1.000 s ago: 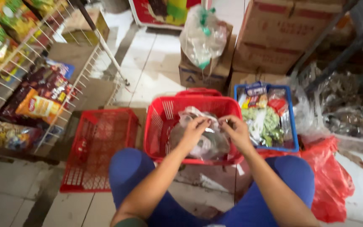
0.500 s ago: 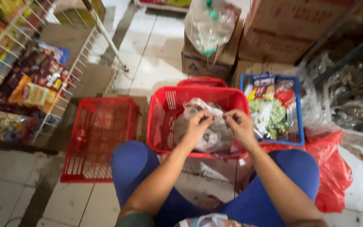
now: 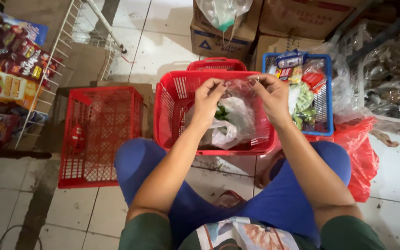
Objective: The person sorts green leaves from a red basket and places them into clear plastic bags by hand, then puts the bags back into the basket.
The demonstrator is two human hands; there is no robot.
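Both our left hand (image 3: 208, 98) and right hand (image 3: 270, 94) pinch the clear plastic bag (image 3: 231, 121) by its mouth, stretched open over the red basket (image 3: 172, 104) at frame centre so the greens stay inside

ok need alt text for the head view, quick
Seen from above, a seated person's left hand and right hand pinch the top of a clear plastic bag over a red basket. An empty red crate sits left, a blue basket of packets right.

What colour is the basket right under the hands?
Red, a plastic mesh basket; the head view shows it plainly.
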